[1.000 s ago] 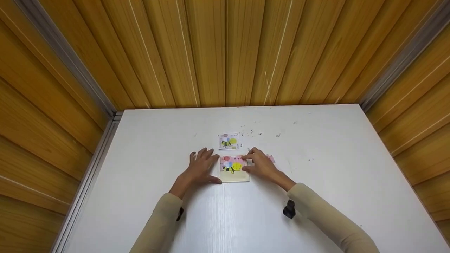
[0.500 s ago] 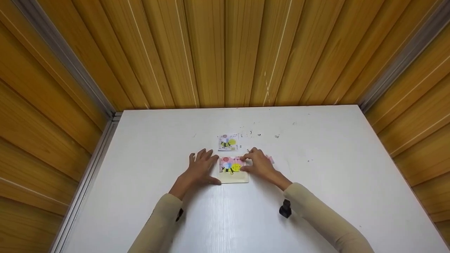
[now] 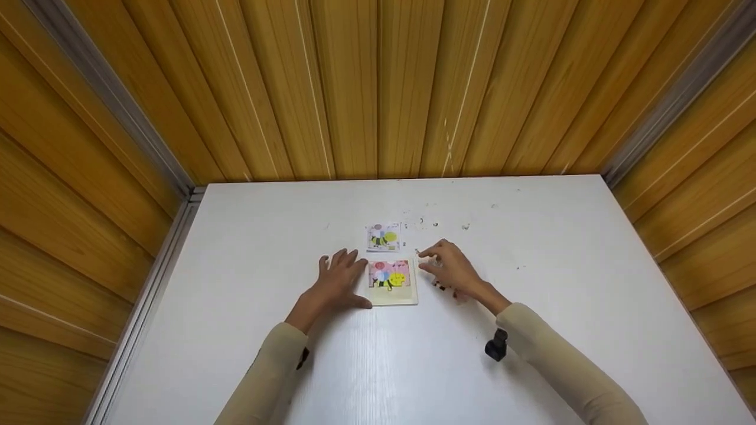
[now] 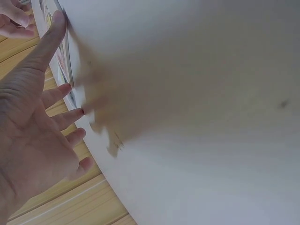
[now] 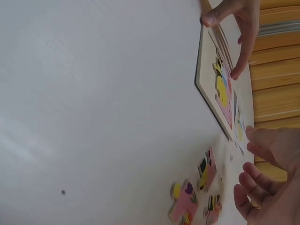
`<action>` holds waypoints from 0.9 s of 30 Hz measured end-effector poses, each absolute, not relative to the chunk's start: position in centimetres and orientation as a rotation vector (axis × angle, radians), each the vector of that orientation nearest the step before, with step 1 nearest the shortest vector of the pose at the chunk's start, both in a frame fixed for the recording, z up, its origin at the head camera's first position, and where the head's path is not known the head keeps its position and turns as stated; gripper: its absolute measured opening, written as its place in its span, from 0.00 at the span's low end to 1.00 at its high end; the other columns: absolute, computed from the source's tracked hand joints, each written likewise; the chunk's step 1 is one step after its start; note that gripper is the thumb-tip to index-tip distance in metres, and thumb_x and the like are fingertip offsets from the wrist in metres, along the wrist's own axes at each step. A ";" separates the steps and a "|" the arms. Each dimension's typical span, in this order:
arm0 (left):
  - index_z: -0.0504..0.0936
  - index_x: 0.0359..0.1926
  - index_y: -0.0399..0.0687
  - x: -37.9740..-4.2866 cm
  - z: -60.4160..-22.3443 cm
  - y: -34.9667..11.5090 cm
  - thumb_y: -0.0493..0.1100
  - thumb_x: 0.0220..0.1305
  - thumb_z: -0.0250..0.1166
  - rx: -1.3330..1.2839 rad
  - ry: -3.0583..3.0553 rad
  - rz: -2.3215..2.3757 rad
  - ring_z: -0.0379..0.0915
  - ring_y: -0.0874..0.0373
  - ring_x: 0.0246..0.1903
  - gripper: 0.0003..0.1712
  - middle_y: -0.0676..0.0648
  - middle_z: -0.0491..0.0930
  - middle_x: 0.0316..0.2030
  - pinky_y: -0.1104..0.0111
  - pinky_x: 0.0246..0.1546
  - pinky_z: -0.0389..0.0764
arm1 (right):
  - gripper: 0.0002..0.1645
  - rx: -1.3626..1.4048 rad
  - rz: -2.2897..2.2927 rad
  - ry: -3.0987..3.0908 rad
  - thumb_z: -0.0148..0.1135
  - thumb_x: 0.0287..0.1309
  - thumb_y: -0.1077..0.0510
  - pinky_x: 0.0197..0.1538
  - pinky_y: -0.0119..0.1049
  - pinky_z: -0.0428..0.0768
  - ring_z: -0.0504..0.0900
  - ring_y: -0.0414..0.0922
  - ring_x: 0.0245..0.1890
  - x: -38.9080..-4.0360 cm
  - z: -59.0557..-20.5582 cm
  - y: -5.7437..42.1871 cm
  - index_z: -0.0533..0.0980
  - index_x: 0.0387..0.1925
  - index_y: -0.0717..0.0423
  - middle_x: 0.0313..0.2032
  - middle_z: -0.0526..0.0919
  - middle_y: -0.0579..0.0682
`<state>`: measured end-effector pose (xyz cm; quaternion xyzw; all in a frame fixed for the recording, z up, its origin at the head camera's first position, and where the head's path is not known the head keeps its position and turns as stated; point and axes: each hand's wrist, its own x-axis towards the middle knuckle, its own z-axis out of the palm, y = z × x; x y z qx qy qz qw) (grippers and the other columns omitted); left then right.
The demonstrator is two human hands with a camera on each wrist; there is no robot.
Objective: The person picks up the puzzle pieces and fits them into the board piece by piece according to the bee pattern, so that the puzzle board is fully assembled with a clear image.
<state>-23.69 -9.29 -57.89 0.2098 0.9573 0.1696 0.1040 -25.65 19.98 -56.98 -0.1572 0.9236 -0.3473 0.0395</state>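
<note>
In the head view, we see the left hand (image 3: pixel 338 284) with its fingers spread and its thumb resting at the near left corner of a pale puzzle board (image 3: pixel 393 297); its forefinger reaches the far left corner. The board lies flat on the white surface (image 3: pixel 254 254) between the two hands, its far part filled by joined puzzle pieces (image 3: pixel 390 274) showing a bee on pink, its near part bare wood. The right hand (image 3: pixel 452 268) is just off the board's right edge, thumb and forefinger bent and parted; its other fingers are hard to make out. Beneath it and toward its wrist lie loose pieces (image 3: pixel 459 296), partly covered and too small to read. Ahead of the hands, just beyond the board, is a printed card (image 3: pixel 383 237) with a similar bee, its finer marks blurred. Sleeves (image 3: pixel 263 369) cover both forearms and run out at the bottom. In the left wrist view, we get the board nearly edge-on, so its picture is mostly lost; the left thumb lies straight against it, and the right hand is cut off at the corner. In the right wrist view, the right hand, cropped at the side, has loosely curled fingers, and three loose pieces sit below it, the lowest cut by the frame; the board shows steeply slanted, with the card partly hidden behind the right fingertips.
</note>
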 end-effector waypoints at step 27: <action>0.66 0.75 0.48 -23.5 -58.0 -9.3 0.65 0.46 0.80 0.592 2.817 0.507 0.46 0.36 0.79 0.59 0.38 0.57 0.78 0.33 0.73 0.46 | 0.09 -0.552 -0.982 2.873 0.69 0.59 0.67 0.41 0.37 0.75 0.79 0.50 0.37 -25.6 -57.1 26.4 0.86 0.42 0.66 0.37 0.85 0.60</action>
